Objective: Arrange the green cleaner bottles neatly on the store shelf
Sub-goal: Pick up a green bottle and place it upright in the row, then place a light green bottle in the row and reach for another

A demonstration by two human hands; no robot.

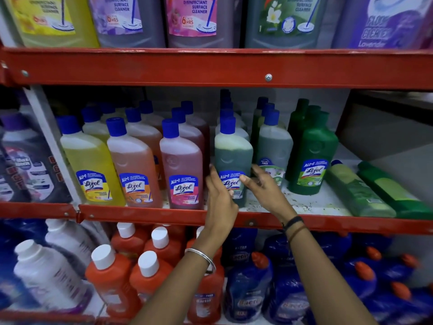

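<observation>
Two hands flank upright green bottle [230, 160]: left hand [219, 195], right hand [262, 186], grip wide, fingers spread.

bare shelf floor [264, 204] open right of front green bottle [233, 160], hemmed by opaque green bottle [312, 158] and two lying bottles [358, 191].

Red-edged shelf [234, 216] with upright cleaner bottles [138, 167], two green bottles [375, 191] flat.

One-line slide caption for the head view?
Both hands, left hand and right hand, flank an upright green cleaner bottle on the red shelf.
</observation>
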